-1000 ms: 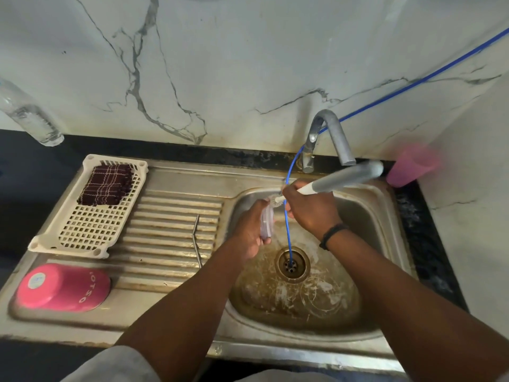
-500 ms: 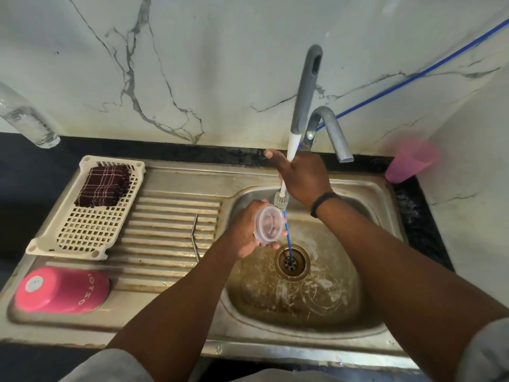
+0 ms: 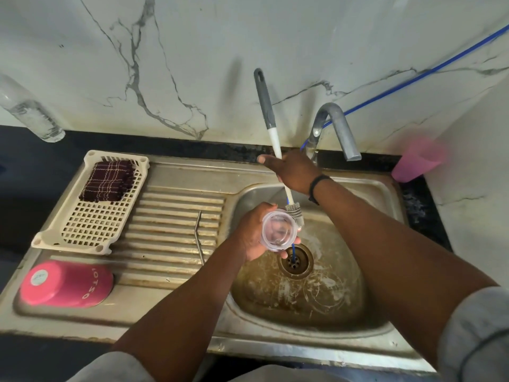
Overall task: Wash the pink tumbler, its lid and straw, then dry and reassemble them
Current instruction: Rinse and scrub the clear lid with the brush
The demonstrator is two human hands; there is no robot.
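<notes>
My left hand grips the clear round lid over the sink basin, its face turned up toward me. My right hand holds a long bottle brush by its white shaft, grey handle pointing up at the wall. The bristle head touches the lid's upper right rim. The pink tumbler lies on its side at the drainboard's front left corner. The bent metal straw lies on the drainboard ridges beside the basin.
A cream plastic rack with a folded dark checked cloth sits on the drainboard. The tap arches over the basin, a blue hose running from it into the drain. A pink cup stands right; a glass bottle stands left.
The brush swung from lying sideways across the lid to standing upright, and its head came out beside the lid. My left hand turned the lid face-up and lowered it slightly.
</notes>
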